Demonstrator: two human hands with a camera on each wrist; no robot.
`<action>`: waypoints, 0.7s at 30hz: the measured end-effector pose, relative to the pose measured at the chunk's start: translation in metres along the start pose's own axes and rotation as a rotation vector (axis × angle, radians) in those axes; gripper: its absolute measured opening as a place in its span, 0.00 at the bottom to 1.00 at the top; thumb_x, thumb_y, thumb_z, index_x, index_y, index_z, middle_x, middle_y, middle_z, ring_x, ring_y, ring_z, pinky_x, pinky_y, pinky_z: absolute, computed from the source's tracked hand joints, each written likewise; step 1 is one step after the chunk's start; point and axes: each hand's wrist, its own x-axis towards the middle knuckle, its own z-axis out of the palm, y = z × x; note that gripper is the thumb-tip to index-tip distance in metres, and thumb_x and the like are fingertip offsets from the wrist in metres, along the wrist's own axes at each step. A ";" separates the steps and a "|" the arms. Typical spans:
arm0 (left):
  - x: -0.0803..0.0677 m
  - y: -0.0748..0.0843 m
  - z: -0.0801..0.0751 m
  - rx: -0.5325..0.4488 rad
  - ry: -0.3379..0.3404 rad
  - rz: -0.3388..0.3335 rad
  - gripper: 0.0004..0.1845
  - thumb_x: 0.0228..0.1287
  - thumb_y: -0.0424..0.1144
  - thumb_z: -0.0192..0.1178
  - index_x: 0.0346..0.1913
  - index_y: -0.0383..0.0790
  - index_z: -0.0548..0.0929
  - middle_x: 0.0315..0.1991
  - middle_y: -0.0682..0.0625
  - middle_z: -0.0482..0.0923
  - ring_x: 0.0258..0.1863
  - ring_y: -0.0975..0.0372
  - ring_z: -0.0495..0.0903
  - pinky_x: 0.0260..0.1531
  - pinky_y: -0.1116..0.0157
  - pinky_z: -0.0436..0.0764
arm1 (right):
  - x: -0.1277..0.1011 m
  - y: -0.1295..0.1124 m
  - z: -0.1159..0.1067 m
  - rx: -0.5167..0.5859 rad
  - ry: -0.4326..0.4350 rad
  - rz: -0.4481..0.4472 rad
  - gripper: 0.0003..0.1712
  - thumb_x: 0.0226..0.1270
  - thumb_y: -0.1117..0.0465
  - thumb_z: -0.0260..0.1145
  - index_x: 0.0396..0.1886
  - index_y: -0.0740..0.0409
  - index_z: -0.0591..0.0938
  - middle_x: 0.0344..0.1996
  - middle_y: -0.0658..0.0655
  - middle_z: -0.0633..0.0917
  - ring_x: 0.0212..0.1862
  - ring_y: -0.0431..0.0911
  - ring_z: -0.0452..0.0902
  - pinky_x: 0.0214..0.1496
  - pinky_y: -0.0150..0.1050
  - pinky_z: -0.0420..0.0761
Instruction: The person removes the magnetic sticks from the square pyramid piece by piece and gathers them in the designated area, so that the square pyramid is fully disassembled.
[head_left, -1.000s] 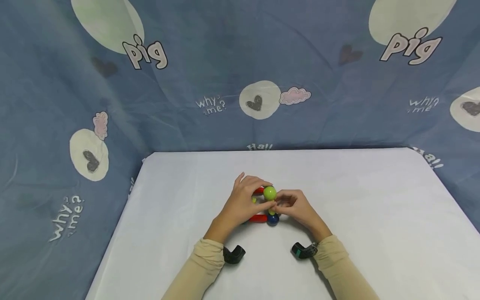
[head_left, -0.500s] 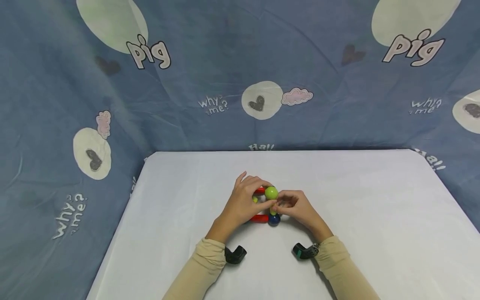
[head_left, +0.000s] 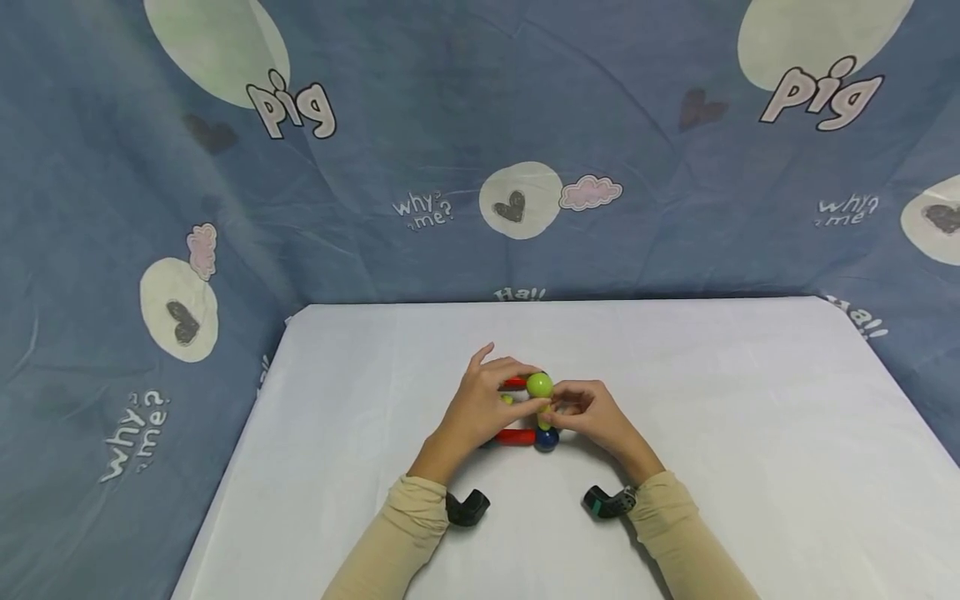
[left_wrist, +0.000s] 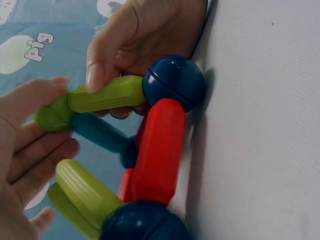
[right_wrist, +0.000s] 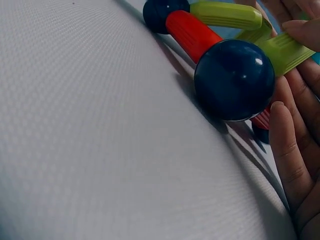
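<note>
At mid-table [head_left: 675, 400], I am holding a rod-and-ball frame with both hands, and almost nothing is changing from half a second ago: the green ball [head_left: 539, 385] is staying at the top of the frame, my hands are keeping their places, and only the fingers of my left hand [head_left: 480, 408] are shifting slightly. I am judging this as fine seating of one joint, not a new step.

Left of the green ball, my left hand is cupping the frame with fingers loosely curled, thumb tip touching the ball. Right of the ball, my right hand [head_left: 592, 417] is pinching the green rod [left_wrist: 106, 93] that is running down from it to a blue ball [left_wrist: 174, 81] on the table.

Counting what is showing: one green ball; three blue balls, the third half hidden behind the red rod [left_wrist: 157, 150]; two red rods, one mostly hidden; three green rods; one teal rod [left_wrist: 97, 132]. More parts may be lying behind my hands; I cannot tell.
</note>
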 end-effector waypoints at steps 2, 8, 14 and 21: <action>0.002 -0.001 -0.006 -0.058 0.055 -0.026 0.18 0.57 0.41 0.78 0.49 0.41 0.90 0.42 0.51 0.91 0.46 0.62 0.88 0.76 0.45 0.64 | 0.000 0.000 0.000 -0.006 0.004 0.007 0.11 0.63 0.73 0.70 0.45 0.74 0.85 0.34 0.49 0.88 0.30 0.35 0.84 0.34 0.32 0.85; 0.008 -0.013 -0.029 -0.159 0.159 -0.166 0.21 0.56 0.38 0.78 0.54 0.46 0.88 0.44 0.53 0.87 0.49 0.61 0.85 0.68 0.51 0.76 | 0.000 -0.002 -0.001 -0.034 0.016 0.052 0.13 0.61 0.72 0.72 0.45 0.73 0.85 0.34 0.58 0.89 0.27 0.34 0.82 0.32 0.30 0.83; 0.009 -0.045 -0.031 -0.108 0.110 -0.323 0.22 0.58 0.39 0.78 0.56 0.42 0.88 0.45 0.49 0.87 0.48 0.57 0.84 0.59 0.49 0.81 | 0.000 -0.001 0.000 -0.016 0.008 0.043 0.13 0.61 0.73 0.70 0.46 0.74 0.85 0.34 0.49 0.88 0.27 0.33 0.81 0.32 0.29 0.83; 0.016 -0.075 -0.023 0.012 0.068 -0.396 0.24 0.57 0.37 0.78 0.57 0.37 0.87 0.47 0.42 0.87 0.46 0.52 0.86 0.52 0.52 0.83 | 0.000 0.002 -0.001 -0.018 -0.001 0.031 0.14 0.61 0.73 0.71 0.46 0.73 0.85 0.34 0.43 0.87 0.26 0.33 0.80 0.31 0.28 0.81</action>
